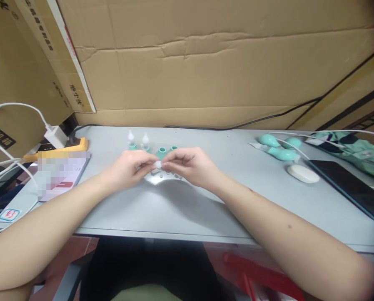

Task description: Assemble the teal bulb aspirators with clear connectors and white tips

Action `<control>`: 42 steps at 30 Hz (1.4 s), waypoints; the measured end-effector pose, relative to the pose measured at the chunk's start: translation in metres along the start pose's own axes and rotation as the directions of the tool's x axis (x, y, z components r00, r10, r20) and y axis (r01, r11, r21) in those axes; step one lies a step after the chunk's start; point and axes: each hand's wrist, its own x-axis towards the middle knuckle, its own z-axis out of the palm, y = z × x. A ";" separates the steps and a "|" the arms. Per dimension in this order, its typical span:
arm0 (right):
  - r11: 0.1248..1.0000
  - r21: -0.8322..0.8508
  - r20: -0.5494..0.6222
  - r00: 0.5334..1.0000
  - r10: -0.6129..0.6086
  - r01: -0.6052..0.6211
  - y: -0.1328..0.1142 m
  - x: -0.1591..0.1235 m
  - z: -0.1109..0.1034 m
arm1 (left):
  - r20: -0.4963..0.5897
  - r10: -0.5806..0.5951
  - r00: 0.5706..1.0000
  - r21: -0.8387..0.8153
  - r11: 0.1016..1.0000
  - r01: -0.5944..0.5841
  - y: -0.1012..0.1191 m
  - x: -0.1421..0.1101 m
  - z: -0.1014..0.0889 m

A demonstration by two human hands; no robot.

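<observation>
Over the middle of the desk, my left hand [127,169] and my right hand [193,166] meet, fingertips pinched on a small white plastic piece [158,164] between them. Fingers cover most of it, so its full shape is hidden. Just behind stand several teal open-necked pieces; one teal neck [162,150] shows its round opening. Two white pointed nozzles [131,136] rise at the back left, above teal necks. Beneath the hands lies a white sheet or bag [155,179] with several small greyish bits on it, partly covered by the hands.
Teal bulbs with a white tip [283,154] lie at the right, near a white oval case [303,173], a dark phone [346,184] and a green cloth bundle [359,150]. At left are a yellow power strip [80,145], white charger [55,137] and cables. Cardboard [205,75] backs the desk.
</observation>
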 end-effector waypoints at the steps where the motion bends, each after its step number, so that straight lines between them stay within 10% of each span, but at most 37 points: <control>1: 0.998 0.048 0.018 0.999 0.034 -0.035 -0.002 0.001 0.000 | -0.002 0.019 1.000 0.012 1.000 -0.019 -0.001 0.000 0.000; 19: 0.937 0.301 0.096 0.983 0.155 -0.177 0.002 0.005 0.002 | -0.072 0.317 0.946 0.057 0.948 -0.314 -0.015 0.000 0.005; 33: 0.928 0.341 0.109 0.987 0.121 -0.151 0.003 0.005 0.006 | -0.155 0.294 0.943 -0.027 0.953 -0.301 -0.013 0.001 0.006; 39: 0.995 -0.093 0.024 0.999 -0.034 0.036 0.004 0.005 -0.006 | -0.064 0.228 0.971 0.040 0.973 -0.226 -0.011 0.000 -0.002; 42: 0.780 -0.576 0.045 0.962 -0.268 0.244 0.001 0.003 -0.024 | 0.010 0.159 0.987 0.076 0.984 -0.159 -0.009 -0.001 -0.009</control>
